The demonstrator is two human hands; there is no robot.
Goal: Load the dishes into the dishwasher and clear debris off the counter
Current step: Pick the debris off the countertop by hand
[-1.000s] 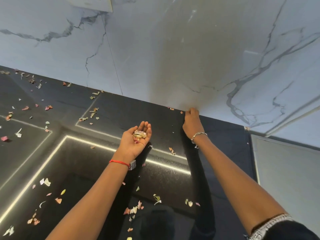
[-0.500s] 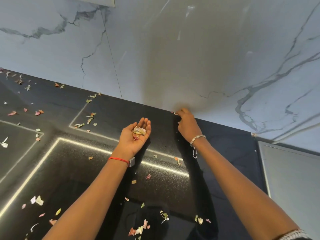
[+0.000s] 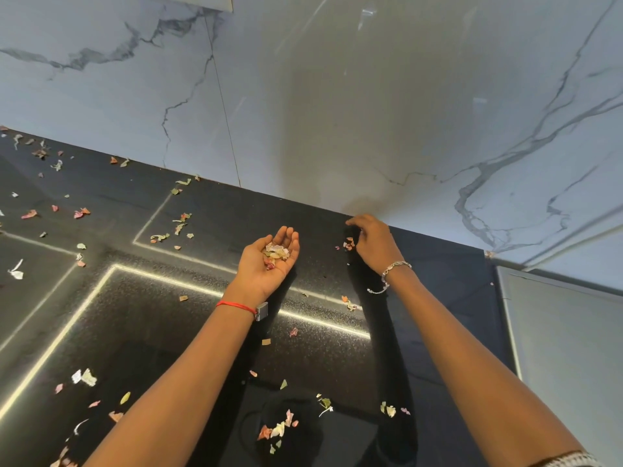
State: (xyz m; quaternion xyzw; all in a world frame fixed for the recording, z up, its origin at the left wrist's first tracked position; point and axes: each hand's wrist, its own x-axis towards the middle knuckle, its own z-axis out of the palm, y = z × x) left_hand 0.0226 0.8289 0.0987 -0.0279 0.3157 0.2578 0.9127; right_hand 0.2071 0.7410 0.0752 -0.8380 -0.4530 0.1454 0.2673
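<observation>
In the head view, the left hand (image 3: 268,264) was held palm up above the dark speckled tabletop (image 3: 209,318), its fingers loosely cupped and open. A small heap of debris (image 3: 277,253) lay in the hollow of the palm: pale, pink and greenish flakes. A red thread (image 3: 236,305) circled that wrist.

Just to its right, the right hand (image 3: 374,246) was turned palm down at the far edge of the tabletop, where the surface met the marble wall (image 3: 337,96). Its fingers were curled downward, and a few scraps (image 3: 349,245) lay beside the fingertips. Whether the fingers pinched any of them or only hovered could not be told. A silver bracelet (image 3: 396,267) hung at that wrist.

More loose flakes (image 3: 178,227) were strewn over the tabletop to the left of the left hand, reaching far along the wall side. A few bits (image 3: 349,303) lay between the two wrists. A larger cluster (image 3: 278,429) sat nearer the body, between the forearms. Bright inlaid lines (image 3: 175,281) ran across the tabletop, passing under both arms.
</observation>
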